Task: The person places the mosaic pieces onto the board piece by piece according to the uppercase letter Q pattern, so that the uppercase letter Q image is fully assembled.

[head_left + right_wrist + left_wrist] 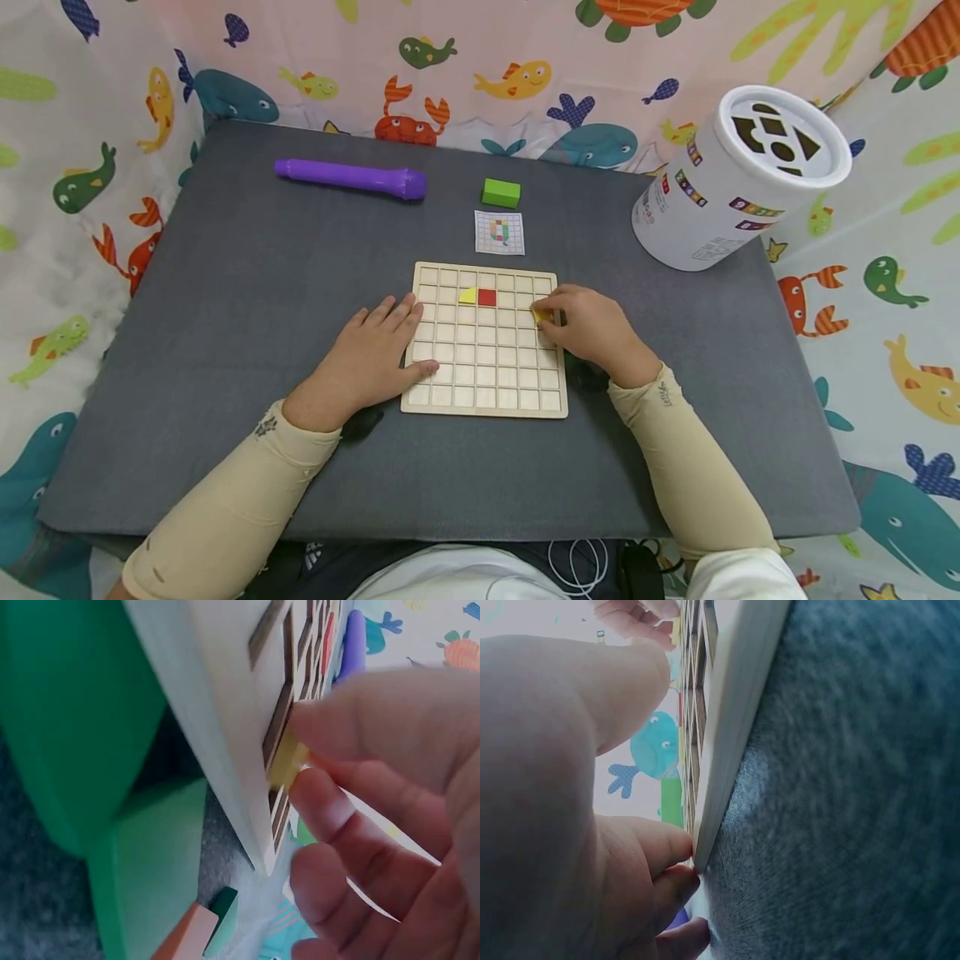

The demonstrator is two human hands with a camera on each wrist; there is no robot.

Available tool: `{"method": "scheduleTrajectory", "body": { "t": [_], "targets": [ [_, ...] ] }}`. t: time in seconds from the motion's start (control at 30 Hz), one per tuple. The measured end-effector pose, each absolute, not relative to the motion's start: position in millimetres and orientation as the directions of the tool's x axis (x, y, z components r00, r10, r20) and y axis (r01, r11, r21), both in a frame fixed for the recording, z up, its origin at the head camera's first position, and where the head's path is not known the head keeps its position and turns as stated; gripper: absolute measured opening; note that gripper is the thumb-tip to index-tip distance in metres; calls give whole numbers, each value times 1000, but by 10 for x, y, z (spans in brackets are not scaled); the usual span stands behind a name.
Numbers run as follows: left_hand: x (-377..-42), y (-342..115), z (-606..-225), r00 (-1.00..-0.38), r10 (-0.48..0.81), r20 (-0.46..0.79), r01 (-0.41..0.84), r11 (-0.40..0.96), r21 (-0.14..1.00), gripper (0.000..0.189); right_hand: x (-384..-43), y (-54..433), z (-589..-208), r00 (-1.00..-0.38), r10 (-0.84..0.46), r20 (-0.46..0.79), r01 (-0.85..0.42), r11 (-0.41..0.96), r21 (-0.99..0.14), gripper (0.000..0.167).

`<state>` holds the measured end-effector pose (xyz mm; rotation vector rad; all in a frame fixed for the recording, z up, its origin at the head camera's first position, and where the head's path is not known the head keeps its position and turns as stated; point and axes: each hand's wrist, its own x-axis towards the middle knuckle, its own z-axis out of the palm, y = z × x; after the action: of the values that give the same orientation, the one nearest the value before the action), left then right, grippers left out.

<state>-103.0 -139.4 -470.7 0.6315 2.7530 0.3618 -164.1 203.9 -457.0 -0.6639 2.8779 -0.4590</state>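
Note:
A wooden grid board (pixel 486 377) lies on the grey table. My left hand (pixel 371 354) rests along its left edge with the fingers spread, the thumb reaching over the lower left cells. With my right hand (pixel 592 329) I pinch a small yellow block (pixel 285 761) between thumb and finger at the board's right edge. In the upper part of the grid, a yellow piece (pixel 468 296) with a slanted side sits beside a red square (pixel 487 297). Behind the board lies a small card (pixel 499 233) printted with a coloured grid pattern.
A green block (pixel 501 192) lies behind the card, with a purple stick-like object (pixel 348 178) to its left. A white canister (pixel 697 212) with shaped holes in its lid stands back right. Green blocks (pixel 161 840) and an orange-brown piece (pixel 180 930) lie beside the board's right edge.

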Motion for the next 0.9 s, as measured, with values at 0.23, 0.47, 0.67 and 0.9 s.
{"method": "scheduleTrajectory", "body": {
  "t": [0.23, 0.47, 0.67, 0.9],
  "targets": [
    [-1046, -1395, -4715, -857, 449, -252, 375, 879, 294, 95, -1690, 1916, -4572, -874, -484, -42, -449, 839, -306, 21],
    [-1048, -1382, -4722, -855, 454, -251, 380, 877, 293, 96, -1752, 1742, -4527, -836, -548, -10, -522, 803, -288, 13],
    [-1056, -1371, -4722, -856, 459, -238, 386, 874, 296, 96, -1869, 1578, -4527, -839, -544, -2, -529, 817, -230, 10],
    [-1049, -1384, -4733, -857, 455, -244, 375, 873, 310, 96, -1940, 1557, -4469, -789, -605, -104, -562, 780, -275, 14]
  ]
}}
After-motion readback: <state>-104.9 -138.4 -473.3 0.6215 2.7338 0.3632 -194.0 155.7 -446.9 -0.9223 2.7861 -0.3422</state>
